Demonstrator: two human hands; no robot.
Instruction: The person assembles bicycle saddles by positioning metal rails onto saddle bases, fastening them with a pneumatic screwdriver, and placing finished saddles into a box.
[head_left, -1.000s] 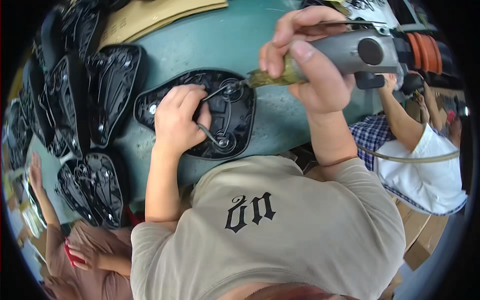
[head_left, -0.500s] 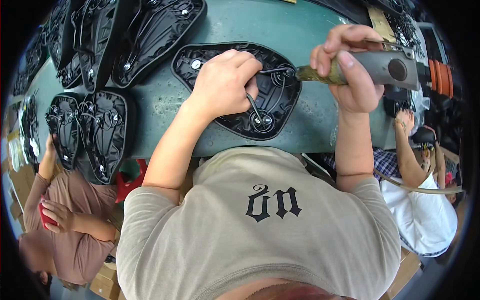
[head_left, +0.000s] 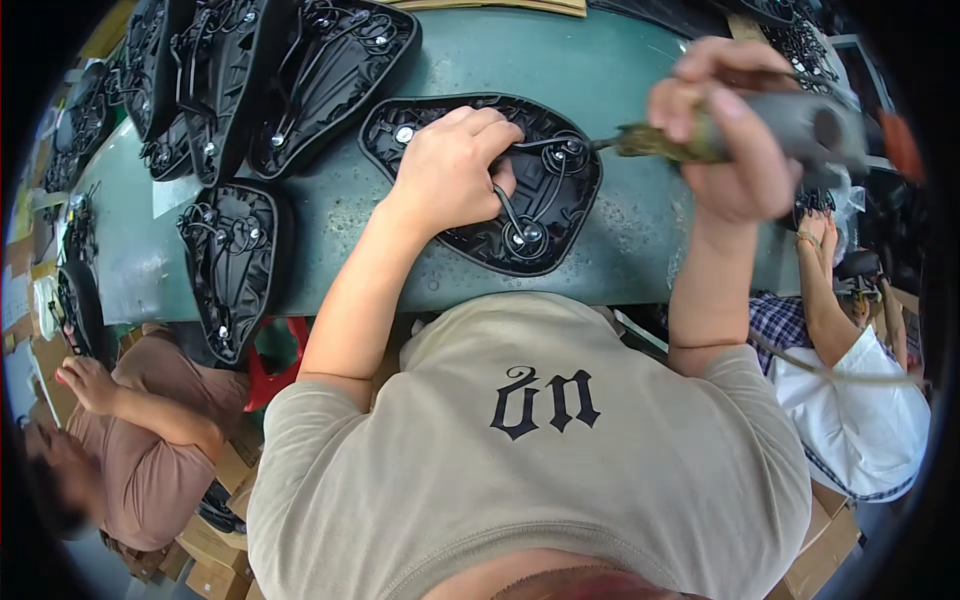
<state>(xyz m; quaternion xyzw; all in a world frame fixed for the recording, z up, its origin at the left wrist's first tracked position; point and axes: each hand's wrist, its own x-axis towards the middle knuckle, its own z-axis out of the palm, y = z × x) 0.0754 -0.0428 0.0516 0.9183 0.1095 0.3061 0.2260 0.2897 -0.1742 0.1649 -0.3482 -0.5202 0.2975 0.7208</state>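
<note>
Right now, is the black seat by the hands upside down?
Yes, the black seat lies underside up: its metal rails and bolts face the camera.

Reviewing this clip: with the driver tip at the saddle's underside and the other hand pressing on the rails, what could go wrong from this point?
1. The left hand rests on the wire rail of the black saddle base, close to the power driver tip; a slip could catch a finger.
2. The saddle base lies near the green table edge; sideways push might shift it.
3. The right hand holds the driver raised and looks blurred, so the bit may sit off the fastener.
</note>
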